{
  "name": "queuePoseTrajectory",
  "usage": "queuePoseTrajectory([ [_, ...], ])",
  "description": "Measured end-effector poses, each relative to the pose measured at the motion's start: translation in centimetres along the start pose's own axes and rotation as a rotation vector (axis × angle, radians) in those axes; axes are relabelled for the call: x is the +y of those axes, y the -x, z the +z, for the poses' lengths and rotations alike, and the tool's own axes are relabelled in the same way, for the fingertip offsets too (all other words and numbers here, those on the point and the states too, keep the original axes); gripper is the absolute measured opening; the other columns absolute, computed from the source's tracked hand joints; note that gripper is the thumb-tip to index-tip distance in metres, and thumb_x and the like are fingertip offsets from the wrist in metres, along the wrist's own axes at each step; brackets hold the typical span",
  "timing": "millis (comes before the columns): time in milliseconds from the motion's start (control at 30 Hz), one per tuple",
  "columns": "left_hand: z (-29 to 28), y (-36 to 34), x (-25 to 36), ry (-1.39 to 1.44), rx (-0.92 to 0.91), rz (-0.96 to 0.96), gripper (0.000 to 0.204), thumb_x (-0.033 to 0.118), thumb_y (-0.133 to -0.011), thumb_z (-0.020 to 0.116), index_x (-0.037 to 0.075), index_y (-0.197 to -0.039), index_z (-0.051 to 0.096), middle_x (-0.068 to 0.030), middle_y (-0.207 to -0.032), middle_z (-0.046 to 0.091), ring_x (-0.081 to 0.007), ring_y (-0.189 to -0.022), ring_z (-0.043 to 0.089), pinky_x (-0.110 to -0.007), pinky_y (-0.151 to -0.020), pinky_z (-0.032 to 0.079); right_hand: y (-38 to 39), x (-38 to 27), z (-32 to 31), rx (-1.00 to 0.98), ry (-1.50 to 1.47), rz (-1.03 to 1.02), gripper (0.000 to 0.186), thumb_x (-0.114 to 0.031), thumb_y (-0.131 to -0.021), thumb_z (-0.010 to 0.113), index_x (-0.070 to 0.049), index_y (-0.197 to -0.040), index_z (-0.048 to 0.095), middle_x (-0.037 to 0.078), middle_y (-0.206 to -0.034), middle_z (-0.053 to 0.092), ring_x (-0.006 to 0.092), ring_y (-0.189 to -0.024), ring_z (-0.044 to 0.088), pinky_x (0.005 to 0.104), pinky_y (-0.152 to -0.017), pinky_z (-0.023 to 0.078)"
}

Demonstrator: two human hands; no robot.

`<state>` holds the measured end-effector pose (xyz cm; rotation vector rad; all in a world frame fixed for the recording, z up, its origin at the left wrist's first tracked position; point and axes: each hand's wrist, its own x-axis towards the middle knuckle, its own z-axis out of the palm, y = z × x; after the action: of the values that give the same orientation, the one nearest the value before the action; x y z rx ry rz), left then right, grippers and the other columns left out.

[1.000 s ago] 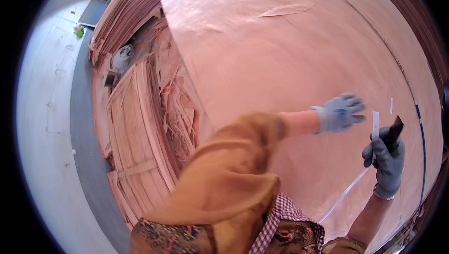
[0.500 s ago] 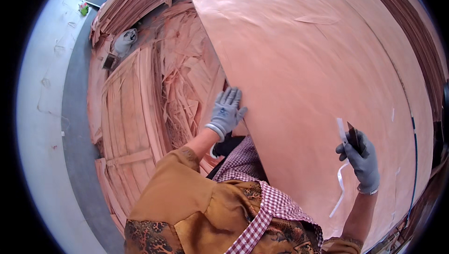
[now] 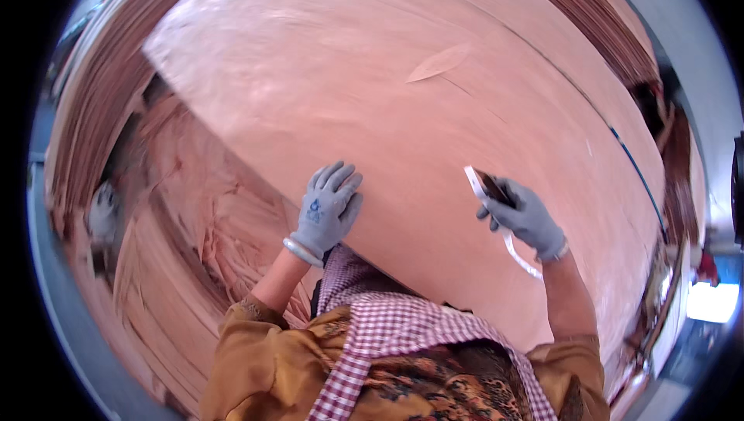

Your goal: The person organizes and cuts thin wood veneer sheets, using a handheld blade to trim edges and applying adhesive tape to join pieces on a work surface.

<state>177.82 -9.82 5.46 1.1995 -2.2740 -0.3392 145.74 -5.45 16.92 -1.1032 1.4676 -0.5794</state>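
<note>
A wide, thin pinkish wood veneer sheet [image 3: 372, 127] spreads in front of me. My left hand [image 3: 325, 210], in a grey glove, lies at its near left edge with the fingers stretched out and nothing held. Over the sheet's right part, my right hand [image 3: 528, 219], also gloved in grey, is closed on a dark knife with a flat blade [image 3: 491, 187]. The same hand holds a narrow white tape strip [image 3: 521, 257], one end sticking up by the blade and the rest dangling below. A leaf-shaped veneer patch [image 3: 439, 63] shows farther off on the sheet.
Torn veneer scraps [image 3: 240, 227] and long boards [image 3: 159, 289] lie low on the left. Stacked veneer [image 3: 97, 119] rises at the far left, near a whitish bag [image 3: 102, 212]. A dark cord or seam [image 3: 535, 45] runs along the far side; more stacked veneer [image 3: 577, 22] stands beyond.
The view has swung to the right. My left hand has come farther onto the sheet's edge. My right hand, still gripping knife and tape, has moved inward, nearer the left hand.
</note>
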Motion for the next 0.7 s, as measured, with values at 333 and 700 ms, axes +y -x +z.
queuePoseTrajectory([
  [333, 3.7, -15.4, -4.6, 0.120, -0.184, 0.400, 0.030, 0.015, -0.083, 0.057, 0.005, -0.111, 0.057, -0.0114, -0.118, 0.054, -0.0303, -0.118, 0.046, -0.043, -0.102, 0.033, -19.7, 3.0, -4.8, 0.392, -0.358, -0.110, 0.023, -0.015, -0.087, 0.056, -0.002, -0.106, 0.053, 0.007, -0.076, 0.063, 0.0073, -0.050, 0.046, 0.0214, -0.046, 0.037],
  [700, 15.1, -28.0, -1.6, -0.004, -0.435, 0.533, 0.042, 0.027, -0.083, 0.056, 0.010, -0.122, 0.054, -0.0106, -0.126, 0.051, -0.0267, -0.120, 0.044, -0.039, -0.102, 0.032, -24.1, 6.1, -5.2, 0.425, -0.464, 0.013, 0.017, -0.013, -0.085, 0.061, -0.002, -0.092, 0.051, 0.005, -0.069, 0.058, 0.0107, -0.051, 0.049, 0.0226, -0.045, 0.038],
])
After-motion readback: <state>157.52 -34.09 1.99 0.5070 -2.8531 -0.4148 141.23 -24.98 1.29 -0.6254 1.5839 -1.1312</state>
